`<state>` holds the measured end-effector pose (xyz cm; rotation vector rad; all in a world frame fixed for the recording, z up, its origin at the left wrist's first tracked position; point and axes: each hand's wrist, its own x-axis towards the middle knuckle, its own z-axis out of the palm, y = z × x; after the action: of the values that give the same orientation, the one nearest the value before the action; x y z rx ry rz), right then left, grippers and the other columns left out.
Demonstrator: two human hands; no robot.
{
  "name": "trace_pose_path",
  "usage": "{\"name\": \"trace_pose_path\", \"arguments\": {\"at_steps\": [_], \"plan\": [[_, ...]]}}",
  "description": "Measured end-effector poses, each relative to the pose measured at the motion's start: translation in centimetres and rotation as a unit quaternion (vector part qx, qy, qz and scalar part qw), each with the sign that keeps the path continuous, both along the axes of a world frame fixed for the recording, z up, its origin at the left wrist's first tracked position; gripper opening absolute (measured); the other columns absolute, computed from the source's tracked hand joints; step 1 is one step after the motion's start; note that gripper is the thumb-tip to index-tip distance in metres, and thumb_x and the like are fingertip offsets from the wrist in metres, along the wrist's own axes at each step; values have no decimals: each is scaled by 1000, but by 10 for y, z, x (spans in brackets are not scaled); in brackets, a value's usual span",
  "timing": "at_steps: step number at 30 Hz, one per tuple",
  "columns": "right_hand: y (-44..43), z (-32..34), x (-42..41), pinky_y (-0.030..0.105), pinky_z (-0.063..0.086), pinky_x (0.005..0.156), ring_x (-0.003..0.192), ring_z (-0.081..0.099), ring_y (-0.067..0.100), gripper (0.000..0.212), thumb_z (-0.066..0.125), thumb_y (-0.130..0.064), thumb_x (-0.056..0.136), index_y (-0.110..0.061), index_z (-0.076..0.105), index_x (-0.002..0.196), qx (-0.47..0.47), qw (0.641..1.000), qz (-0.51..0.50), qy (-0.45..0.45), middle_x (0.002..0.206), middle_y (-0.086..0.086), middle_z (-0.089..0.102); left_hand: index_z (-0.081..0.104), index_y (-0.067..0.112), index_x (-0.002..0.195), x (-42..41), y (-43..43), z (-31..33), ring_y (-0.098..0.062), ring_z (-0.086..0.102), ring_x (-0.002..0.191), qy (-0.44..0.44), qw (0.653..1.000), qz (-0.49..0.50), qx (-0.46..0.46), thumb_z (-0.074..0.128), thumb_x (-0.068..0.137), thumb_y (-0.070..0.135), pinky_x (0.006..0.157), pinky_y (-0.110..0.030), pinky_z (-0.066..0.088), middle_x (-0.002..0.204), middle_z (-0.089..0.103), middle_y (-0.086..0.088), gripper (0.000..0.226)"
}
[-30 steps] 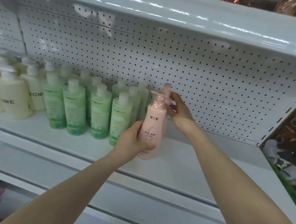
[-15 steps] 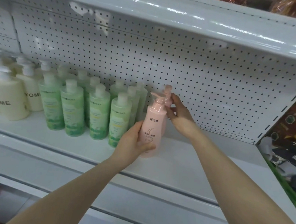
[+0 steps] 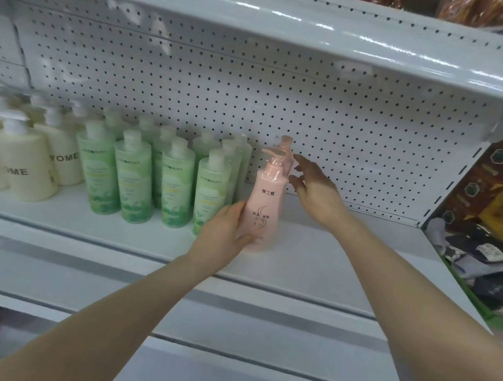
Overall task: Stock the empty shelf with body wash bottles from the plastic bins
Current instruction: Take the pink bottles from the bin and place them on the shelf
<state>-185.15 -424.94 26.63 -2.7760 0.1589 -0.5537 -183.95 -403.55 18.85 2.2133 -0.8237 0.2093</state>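
The left hand point(image 3: 224, 234) grips a glossy, curved pink pump bottle point(image 3: 266, 204) upright on the white metal shelf point(image 3: 329, 260); the right hand point(image 3: 315, 191) hovers, fingers spread.

Foil packages point(image 3: 486, 11) lie overhead; patterned boxes point(image 3: 501, 160) stand at far right.

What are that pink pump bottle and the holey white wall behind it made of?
Pink pump bottle: probably plastic, opaque and glossy, with soft highlights and a moulded pump. Back panel: likely painted sheet metal, smooth white with regular punched holes, though that is a guess.
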Motion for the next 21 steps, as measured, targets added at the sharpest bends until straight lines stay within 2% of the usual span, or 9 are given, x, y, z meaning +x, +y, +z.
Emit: {"name": "trace_pose_path", "arguments": {"at_steps": [4,8,11,14,21], "plan": [[-2,-5,-37,46,46,95,122,51,35,49,41,-29,103,-15,33,149,-79,996,-37,-25,143,13,45,44,14,137,-12,19,0,-22,55,111,-31,999,-6,24,72,83,25,88,-31,44,125,55,-5,62],[-1,-17,-95,48,50,89,115,54,37,46,48,-27,102,-7,44,143,-180,981,-25,-70,135,16,53,44,10,139,-31,30,3,-26,55,115,-102,993,-29,57,70,85,28,93,-38,47,130,55,-9,62],[2,-26,-146,49,49,91,114,57,39,50,42,-33,99,-3,50,138,-241,967,-36,-70,130,19,57,45,9,138,-53,31,11,-30,53,116,-158,982,-65,75,68,86,29,95,-40,44,131,54,-11,61],[3,-35,-197,48,48,95,115,57,39,54,37,-37,98,-2,52,137,-277,959,-52,-40,129,19,58,46,8,137,-74,24,16,-33,51,117,-211,968,-106,84,67,86,32,98,-42,42,131,54,-12,61],[-5,-67,-339,48,47,95,115,55,38,47,48,-33,99,-2,53,134,-299,947,-120,4,126,19,58,48,5,136,-141,-30,1,-37,50,117,-294,920,-236,106,70,83,35,102,-43,39,129,54,-17,64]]}}
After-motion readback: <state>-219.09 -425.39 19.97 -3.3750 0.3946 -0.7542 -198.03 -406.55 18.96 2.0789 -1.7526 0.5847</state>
